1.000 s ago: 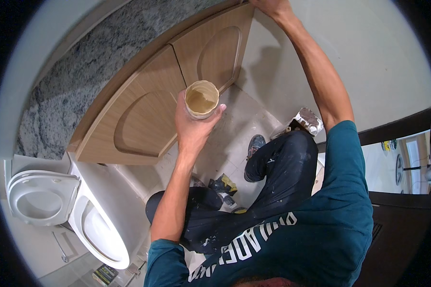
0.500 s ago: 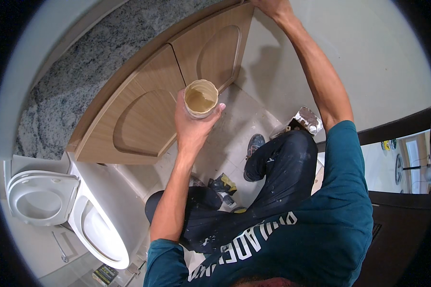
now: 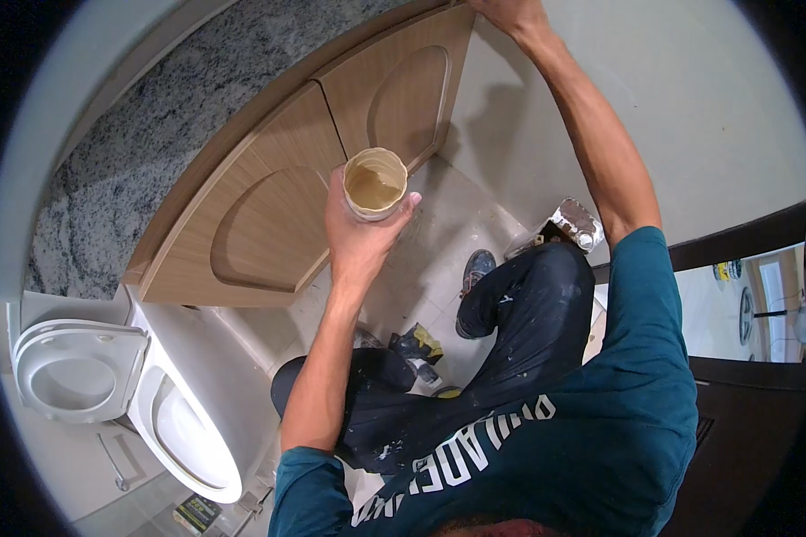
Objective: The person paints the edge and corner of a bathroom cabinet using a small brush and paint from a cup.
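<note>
In front of the wooden cabinet doors (image 3: 282,201), my left hand (image 3: 360,237) is wrapped round a cup (image 3: 375,183). The cup has a wavy rim and tan liquid or paste inside, with the same colour coating its inner wall. My right arm reaches up to the far end of the cabinet, where my right hand (image 3: 510,13) is at the wall corner near the counter's edge. The picture's top edge cuts off its fingers, so what they touch is hidden.
A speckled grey stone countertop (image 3: 143,152) tops the cabinet. To the left stands a white toilet (image 3: 192,430) with its lid raised. On the tiled floor lie a dark and yellow item (image 3: 417,344) and a paint-smeared container (image 3: 578,224) beside my knee. A pale wall (image 3: 681,116) rises at right.
</note>
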Available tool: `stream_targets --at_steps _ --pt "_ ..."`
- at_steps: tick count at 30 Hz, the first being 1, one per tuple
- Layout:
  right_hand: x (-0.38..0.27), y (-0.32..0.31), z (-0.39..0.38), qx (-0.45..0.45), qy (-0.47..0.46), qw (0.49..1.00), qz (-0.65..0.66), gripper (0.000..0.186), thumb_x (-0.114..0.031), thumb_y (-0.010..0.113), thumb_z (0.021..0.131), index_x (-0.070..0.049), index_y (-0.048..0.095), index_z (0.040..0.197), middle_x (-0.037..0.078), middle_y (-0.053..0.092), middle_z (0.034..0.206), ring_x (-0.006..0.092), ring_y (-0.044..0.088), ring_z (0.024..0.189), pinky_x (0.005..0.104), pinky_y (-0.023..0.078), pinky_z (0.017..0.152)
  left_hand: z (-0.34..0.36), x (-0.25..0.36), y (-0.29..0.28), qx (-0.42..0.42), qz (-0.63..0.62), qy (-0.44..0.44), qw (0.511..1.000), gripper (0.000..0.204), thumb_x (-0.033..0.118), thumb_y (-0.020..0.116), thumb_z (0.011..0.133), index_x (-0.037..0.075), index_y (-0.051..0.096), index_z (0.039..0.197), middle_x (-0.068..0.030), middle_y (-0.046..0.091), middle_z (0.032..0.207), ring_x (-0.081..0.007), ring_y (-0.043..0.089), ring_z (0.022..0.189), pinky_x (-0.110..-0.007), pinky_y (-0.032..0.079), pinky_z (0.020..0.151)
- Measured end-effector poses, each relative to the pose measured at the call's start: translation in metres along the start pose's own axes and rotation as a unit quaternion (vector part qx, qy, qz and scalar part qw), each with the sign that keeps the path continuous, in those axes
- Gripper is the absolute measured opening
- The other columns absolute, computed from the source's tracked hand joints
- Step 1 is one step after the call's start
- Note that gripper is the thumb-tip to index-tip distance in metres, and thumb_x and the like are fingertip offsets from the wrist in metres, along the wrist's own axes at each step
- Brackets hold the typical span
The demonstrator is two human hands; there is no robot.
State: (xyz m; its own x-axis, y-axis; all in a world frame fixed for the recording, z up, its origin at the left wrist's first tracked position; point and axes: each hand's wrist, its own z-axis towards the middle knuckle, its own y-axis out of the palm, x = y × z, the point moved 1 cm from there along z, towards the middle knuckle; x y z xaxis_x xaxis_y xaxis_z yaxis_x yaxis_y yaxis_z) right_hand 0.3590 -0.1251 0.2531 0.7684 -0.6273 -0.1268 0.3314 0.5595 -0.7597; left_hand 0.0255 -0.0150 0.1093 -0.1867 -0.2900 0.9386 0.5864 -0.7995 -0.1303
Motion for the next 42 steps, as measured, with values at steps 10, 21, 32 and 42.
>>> stream_targets --at_steps 10,21,32,42 --pt "-0.004 -0.005 -0.006 0.027 -0.042 0.998 0.030 0.033 -0.027 0.063 0.092 0.005 0.074 0.091 0.028 0.072 0.086 0.0414 0.072 0.076 0.0474 0.056 0.071 0.000 0.001 0.002 0.001 -0.004 0.001 1.000 0.057 0.014 0.092 0.077 0.001 0.057 0.121 -0.0092 0.069 0.111 -0.0181 0.066 0.104 -0.033 0.052 0.093" --pt "0.007 0.004 -0.007 0.071 -0.067 0.995 0.006 0.032 -0.027 0.066 0.090 0.004 0.074 0.091 0.025 0.072 0.082 0.0390 0.070 0.070 0.0469 0.054 0.066 0.000 0.002 0.005 -0.006 -0.012 0.004 1.000 0.057 0.012 0.091 0.078 0.001 0.057 0.122 -0.0085 0.069 0.111 -0.0174 0.066 0.104 -0.033 0.052 0.093" --pt "0.002 0.003 -0.005 0.038 -0.010 0.999 -0.002 0.032 -0.027 0.067 0.089 0.004 0.074 0.089 0.027 0.071 0.082 0.0418 0.071 0.072 0.0488 0.054 0.068 0.000 0.005 0.001 -0.004 0.000 0.013 1.000 0.056 0.011 0.091 0.078 0.001 0.057 0.122 -0.0081 0.069 0.111 -0.0169 0.066 0.103 -0.032 0.053 0.092" --pt "-0.021 -0.003 -0.012 0.052 -0.031 0.997 0.041 0.030 -0.026 0.066 0.087 0.003 0.074 0.090 0.027 0.070 0.083 0.0427 0.071 0.075 0.0495 0.055 0.070 -0.001 0.000 -0.003 0.003 -0.015 0.005 1.000 0.060 0.014 0.093 0.078 0.000 0.058 0.125 -0.0082 0.068 0.114 -0.0176 0.065 0.105 -0.033 0.052 0.094"
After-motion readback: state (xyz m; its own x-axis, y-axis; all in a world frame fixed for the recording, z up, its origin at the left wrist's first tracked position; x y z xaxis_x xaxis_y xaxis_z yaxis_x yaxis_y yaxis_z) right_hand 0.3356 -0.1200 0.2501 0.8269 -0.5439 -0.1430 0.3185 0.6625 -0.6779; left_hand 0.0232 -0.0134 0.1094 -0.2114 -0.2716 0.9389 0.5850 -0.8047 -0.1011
